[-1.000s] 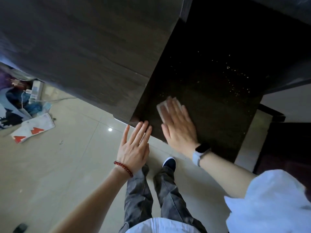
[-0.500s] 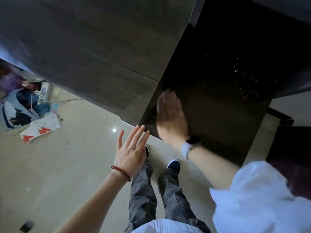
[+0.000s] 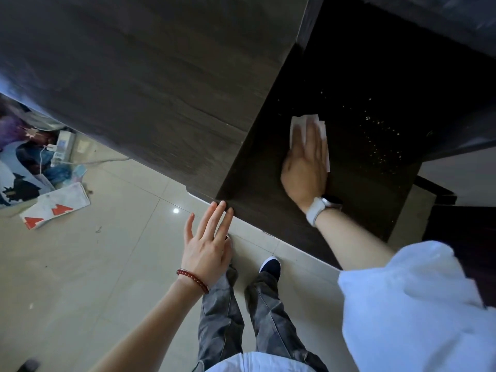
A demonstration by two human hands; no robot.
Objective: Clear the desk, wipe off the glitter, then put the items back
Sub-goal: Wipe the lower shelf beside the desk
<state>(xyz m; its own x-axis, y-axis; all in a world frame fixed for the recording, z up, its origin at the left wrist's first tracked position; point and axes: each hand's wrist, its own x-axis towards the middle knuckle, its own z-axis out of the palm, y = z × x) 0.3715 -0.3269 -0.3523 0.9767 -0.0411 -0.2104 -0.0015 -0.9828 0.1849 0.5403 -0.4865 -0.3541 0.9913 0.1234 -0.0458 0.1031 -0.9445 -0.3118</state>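
Note:
The dark wooden desk top (image 3: 357, 76) lies at the upper right. Gold glitter specks (image 3: 386, 140) are scattered over its right part. My right hand (image 3: 306, 162) lies flat, palm down, on a white tissue (image 3: 298, 122) and presses it against the desk, left of the glitter. The tissue's far edge and right edge show past my fingers. My left hand (image 3: 208, 242) is open with fingers spread; its fingertips touch the desk's near corner edge. It holds nothing.
A tall dark wood panel (image 3: 139, 84) fills the upper left beside the desk. On the tiled floor (image 3: 94, 264) at the left lie a power strip (image 3: 63, 146), printed cloth and a white bag with red marks (image 3: 55, 208). My legs and shoes (image 3: 269, 265) stand below the desk edge.
My right hand has slid the tissue away from me and to the right across the desk, closer to the glitter. My left hand stays at the desk corner.

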